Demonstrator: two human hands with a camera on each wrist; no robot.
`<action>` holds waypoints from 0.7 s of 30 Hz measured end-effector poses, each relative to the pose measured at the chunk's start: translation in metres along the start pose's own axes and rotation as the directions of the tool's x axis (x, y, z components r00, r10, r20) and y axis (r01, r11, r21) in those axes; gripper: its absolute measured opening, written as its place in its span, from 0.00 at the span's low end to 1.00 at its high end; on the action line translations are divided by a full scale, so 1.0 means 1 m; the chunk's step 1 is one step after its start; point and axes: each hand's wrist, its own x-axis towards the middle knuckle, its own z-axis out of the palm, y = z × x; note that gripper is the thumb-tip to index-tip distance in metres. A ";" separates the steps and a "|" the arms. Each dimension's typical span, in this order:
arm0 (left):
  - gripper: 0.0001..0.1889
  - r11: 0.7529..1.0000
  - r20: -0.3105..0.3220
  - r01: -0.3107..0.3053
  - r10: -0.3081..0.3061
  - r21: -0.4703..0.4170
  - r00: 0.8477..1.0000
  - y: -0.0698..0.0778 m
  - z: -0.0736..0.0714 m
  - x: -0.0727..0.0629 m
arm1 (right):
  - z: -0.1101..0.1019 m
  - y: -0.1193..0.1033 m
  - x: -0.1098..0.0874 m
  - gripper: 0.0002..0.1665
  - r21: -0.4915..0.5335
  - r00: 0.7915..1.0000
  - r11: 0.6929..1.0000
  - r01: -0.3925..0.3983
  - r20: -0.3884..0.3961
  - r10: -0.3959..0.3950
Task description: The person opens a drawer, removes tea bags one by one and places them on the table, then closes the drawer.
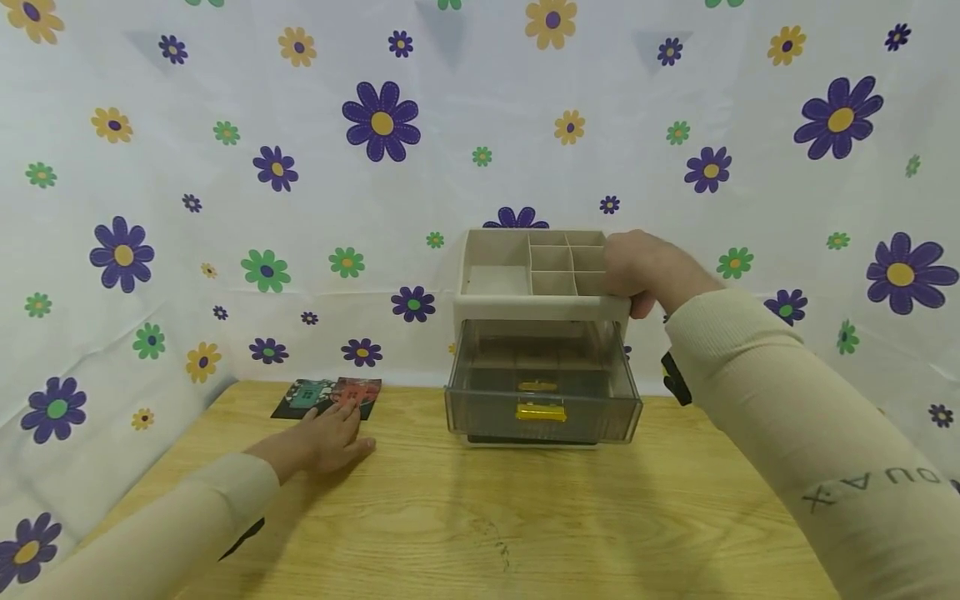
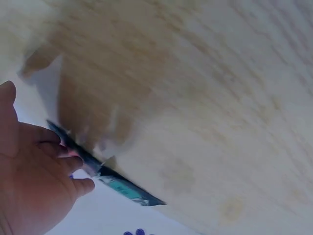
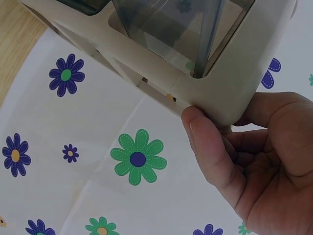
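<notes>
With my right hand [image 1: 651,268] I hold the upper right corner of the beige organizer [image 1: 540,308]; in the right wrist view my thumb and fingers are clamped on this corner from two sides. The organizer is at the back of the wooden table [image 1: 420,517], right of the middle, with its smoky clear drawer [image 1: 480,417] pulled out towards me and the golden handle [image 1: 542,412] facing me. Whether its base lies quite flat on the wood, I cannot tell. My left hand [image 1: 330,437] is well apart from it, on the left side, with the fingers straight and gripping nothing; they reach over the reddish card [image 1: 366,388], which lies beside the teal card [image 1: 306,397] near the back edge. How firmly these fingers press, the pictures do not show. The step in hand, as I judge it, is steadying or placing the organizer while the left hand attends to the cards. For the next move, I think, the right grip must be calm, because a pull at this corner could turn the organizer or let the drawer slide. To pick up a card, my left fingers would need to curl under its thin edge.
</notes>
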 end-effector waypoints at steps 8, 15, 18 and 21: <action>0.31 0.985 -0.377 -0.159 0.173 0.069 0.910 0.034 -0.044 -0.010 | -0.002 0.000 -0.001 0.10 0.024 1.000 1.000 -0.003 -0.015 0.004; 0.24 0.945 -0.636 -0.289 0.316 0.150 0.704 0.097 -0.084 -0.037 | 0.000 0.000 -0.002 0.10 0.043 1.000 0.999 0.001 -0.005 -0.001; 0.16 0.900 -0.746 -0.351 0.416 0.257 0.520 0.122 -0.094 -0.049 | 0.000 -0.001 -0.002 0.10 0.018 1.000 1.000 -0.001 -0.003 0.001; 0.11 0.844 -0.787 -0.394 0.506 0.365 0.354 0.144 -0.100 -0.061 | 0.000 -0.001 -0.001 0.10 -0.009 1.000 1.000 -0.003 -0.003 0.003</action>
